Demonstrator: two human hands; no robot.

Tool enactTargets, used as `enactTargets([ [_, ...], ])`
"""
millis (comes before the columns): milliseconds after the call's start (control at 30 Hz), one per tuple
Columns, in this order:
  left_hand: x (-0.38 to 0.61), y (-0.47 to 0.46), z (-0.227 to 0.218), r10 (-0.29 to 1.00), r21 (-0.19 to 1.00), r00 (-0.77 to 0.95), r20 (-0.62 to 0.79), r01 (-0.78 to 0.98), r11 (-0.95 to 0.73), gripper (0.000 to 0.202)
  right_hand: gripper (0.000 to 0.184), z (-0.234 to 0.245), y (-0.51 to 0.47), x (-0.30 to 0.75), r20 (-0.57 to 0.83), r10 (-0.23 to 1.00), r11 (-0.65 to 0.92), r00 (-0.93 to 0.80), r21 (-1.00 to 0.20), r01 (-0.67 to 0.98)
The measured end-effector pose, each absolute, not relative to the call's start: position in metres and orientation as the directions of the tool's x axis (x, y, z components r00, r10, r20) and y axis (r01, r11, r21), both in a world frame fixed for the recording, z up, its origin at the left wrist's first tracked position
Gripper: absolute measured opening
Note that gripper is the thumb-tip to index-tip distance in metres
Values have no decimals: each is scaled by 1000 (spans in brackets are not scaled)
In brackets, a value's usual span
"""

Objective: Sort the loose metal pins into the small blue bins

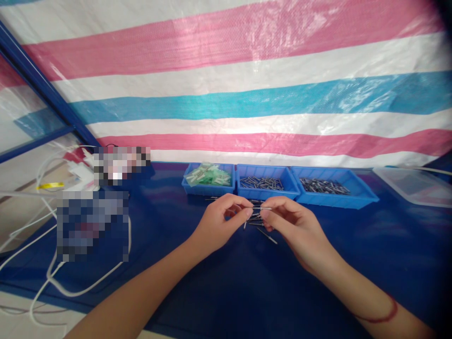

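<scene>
Above the blue table, my left hand [229, 215] is closed in a pinch on one end of a thin metal rod [256, 207]. My right hand [290, 221] pinches the other end between thumb and fingers. The rod lies nearly level; fine details at its ends are too small to tell. Just below and behind the fingertips, several slim metal rods [269, 236] lie loose on the table, partly hidden by the hands. Close behind them stands a blue bin [270, 192] with short metal pins [261, 182].
Left of it, another blue bin [208, 190] holds small green-and-clear packets [210, 175]. A third bin [358, 200] on the right contains dark metal pieces [325, 185]. A translucent tray [413, 186] stands far right. White cables [92, 289] loop at left near blurred objects. Striped sheeting [247, 103] hangs behind.
</scene>
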State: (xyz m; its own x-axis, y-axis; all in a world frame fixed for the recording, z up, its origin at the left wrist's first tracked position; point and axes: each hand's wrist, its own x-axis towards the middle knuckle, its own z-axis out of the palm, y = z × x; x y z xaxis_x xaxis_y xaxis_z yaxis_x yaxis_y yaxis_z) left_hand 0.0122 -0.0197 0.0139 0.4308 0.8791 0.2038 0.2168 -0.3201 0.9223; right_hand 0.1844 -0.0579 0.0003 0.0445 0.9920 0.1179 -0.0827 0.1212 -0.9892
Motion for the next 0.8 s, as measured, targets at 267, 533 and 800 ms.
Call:
enactTargets([
  [267, 8, -19, 14, 759, 724, 603, 245, 407, -557, 23, 13, 7, -53, 196, 352, 927, 313, 129, -915, 254],
  [533, 2, -10, 1, 618, 379, 734, 279, 508, -774, 22, 18, 12, -23, 277, 504, 663, 121, 553, -801, 586],
  [800, 3, -9, -1, 620, 346, 742, 254, 529, -775, 22, 23, 12, -19, 304, 564, 618, -59, 547, -662, 748],
])
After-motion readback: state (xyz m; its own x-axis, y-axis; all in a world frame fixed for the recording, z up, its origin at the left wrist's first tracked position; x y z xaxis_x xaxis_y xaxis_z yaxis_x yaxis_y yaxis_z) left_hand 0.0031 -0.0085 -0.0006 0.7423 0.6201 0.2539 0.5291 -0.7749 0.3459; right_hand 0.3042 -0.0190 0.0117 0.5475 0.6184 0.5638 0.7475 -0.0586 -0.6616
